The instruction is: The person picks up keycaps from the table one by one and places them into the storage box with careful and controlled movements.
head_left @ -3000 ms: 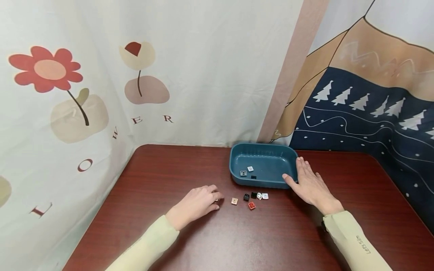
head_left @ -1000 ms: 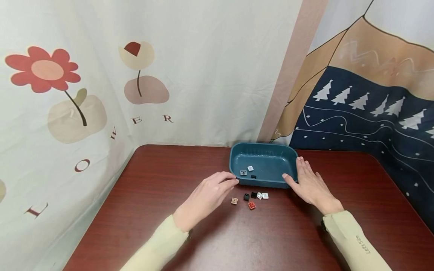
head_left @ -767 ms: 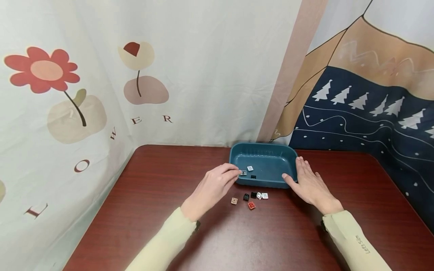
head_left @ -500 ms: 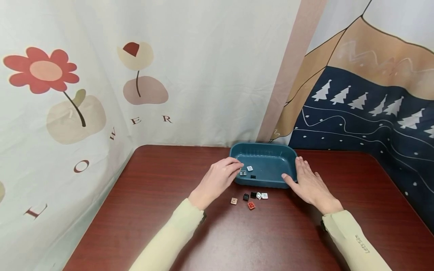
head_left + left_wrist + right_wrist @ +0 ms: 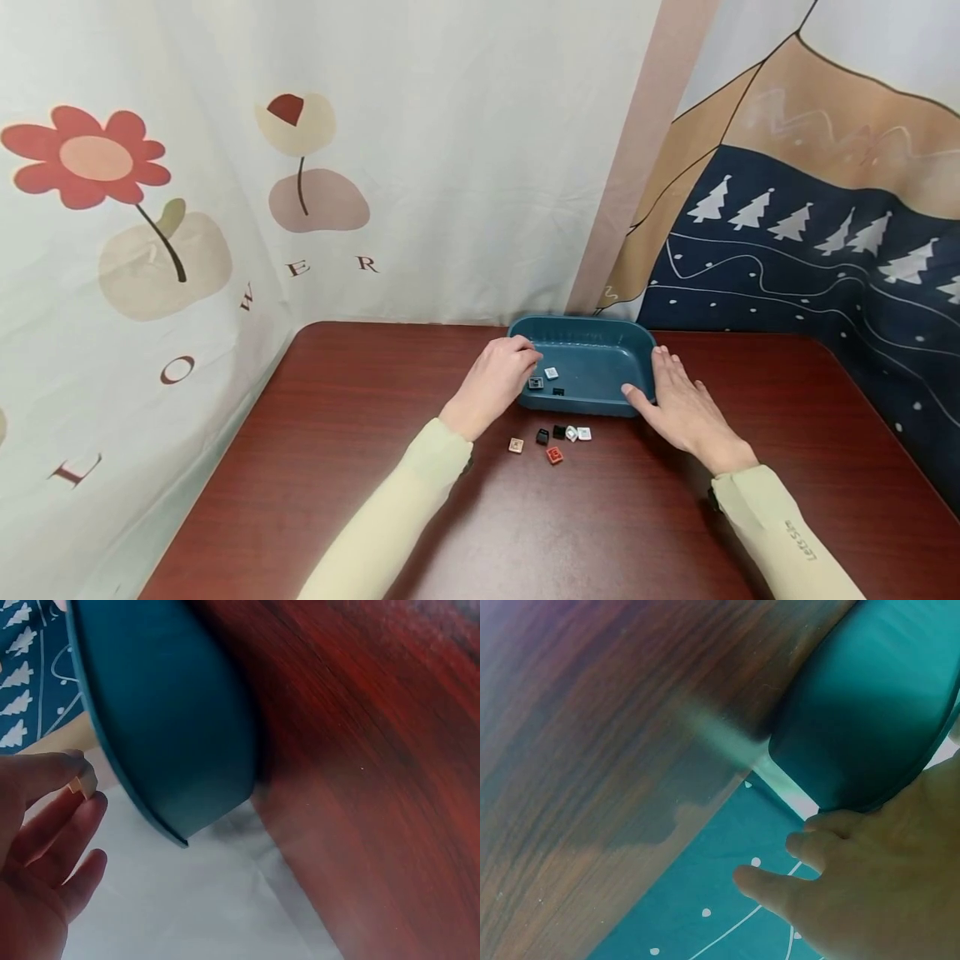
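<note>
My left hand [image 5: 495, 379] is over the left rim of the blue plastic bin [image 5: 600, 406]. Between thumb and fingers it pinches a small beige keycap [image 5: 87, 780], plain in the left wrist view but mostly hidden in the head view. Inside the bin lie a white keycap [image 5: 551, 373], a grey keycap [image 5: 536, 383] and a black keycap [image 5: 558, 392]. My right hand [image 5: 686, 408] rests on the bin's right rim, fingers straight and thumb over the front corner.
In front of the bin, on the dark red table [image 5: 360, 400], are a beige keycap [image 5: 516, 446], a red keycap [image 5: 554, 456], a black keycap [image 5: 542, 437] and several other black and white ones. A printed curtain [image 5: 420, 167] hangs behind the table's back edge.
My left hand has come up and right from the table, carrying the beige keycap over the bin's left rim. The right hand and the bin stay in place.
</note>
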The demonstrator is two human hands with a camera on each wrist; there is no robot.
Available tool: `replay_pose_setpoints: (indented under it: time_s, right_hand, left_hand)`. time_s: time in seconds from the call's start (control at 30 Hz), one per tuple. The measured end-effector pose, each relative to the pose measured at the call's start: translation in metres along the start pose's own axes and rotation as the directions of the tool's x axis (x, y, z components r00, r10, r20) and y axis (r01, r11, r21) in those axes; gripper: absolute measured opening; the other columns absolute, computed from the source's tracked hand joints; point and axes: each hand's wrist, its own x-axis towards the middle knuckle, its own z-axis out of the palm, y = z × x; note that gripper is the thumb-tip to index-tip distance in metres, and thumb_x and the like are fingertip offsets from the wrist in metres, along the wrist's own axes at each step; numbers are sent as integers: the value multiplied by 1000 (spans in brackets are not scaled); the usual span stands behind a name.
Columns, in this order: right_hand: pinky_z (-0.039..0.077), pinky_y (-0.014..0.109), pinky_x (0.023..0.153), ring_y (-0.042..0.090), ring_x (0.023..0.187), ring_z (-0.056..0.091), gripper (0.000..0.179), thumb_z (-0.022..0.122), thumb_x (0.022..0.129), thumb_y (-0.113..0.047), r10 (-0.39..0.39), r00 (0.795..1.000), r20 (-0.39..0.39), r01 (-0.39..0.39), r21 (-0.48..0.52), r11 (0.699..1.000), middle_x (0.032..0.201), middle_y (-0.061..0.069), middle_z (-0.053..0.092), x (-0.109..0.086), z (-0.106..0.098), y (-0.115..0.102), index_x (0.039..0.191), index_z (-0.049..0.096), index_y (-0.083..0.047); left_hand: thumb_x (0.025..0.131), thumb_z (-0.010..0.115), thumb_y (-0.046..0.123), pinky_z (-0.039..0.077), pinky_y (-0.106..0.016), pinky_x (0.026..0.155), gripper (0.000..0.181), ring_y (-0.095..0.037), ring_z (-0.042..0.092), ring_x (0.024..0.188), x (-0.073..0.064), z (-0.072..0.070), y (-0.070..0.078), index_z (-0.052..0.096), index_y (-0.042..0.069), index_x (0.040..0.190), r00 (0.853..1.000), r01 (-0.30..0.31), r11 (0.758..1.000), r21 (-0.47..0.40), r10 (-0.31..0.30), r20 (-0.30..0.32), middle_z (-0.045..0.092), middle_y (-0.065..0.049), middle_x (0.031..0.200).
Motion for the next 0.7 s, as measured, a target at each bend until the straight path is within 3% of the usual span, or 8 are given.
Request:
replay_pose_setpoints:
  time_s: [0.23, 0.43, 0.7]
  right_hand:
    - [14, 76, 114, 52, 153, 11, 104, 36, 102, -70, -1, 1000, -7, 1, -3, 1000, 168, 30, 6, 0, 0, -1, 162, 4, 9]
    - [14, 76, 114, 52, 154, 10, 104, 37, 102, -70, 2, 1000, -4, -2, 2, 1000, 169, 30, 5, 0, 0, -2, 162, 5, 8]
    - [14, 76, 114, 52, 153, 11, 104, 38, 102, -70, 3, 1000, -4, -3, -2, 1000, 168, 30, 6, 0, 0, -2, 162, 5, 8]
  left_hand:
    - [92, 79, 9, 53, -38, 93, 11, -21, 69, 90, 4, 9, -6, 82, 8, 102, 996, 58, 997, 52, -61, 66, 72, -6, 97]
    - [92, 80, 10, 54, -39, 91, 9, -19, 71, 89, 4, 13, -7, 83, 10, 101, 989, 72, 992, 106, -85, 118, 73, -4, 94]
    - [92, 79, 8, 56, -34, 82, 5, -18, 69, 83, 5, 18, -7, 83, 9, 95, 980, 98, 991, 96, -113, 162, 70, -4, 85]
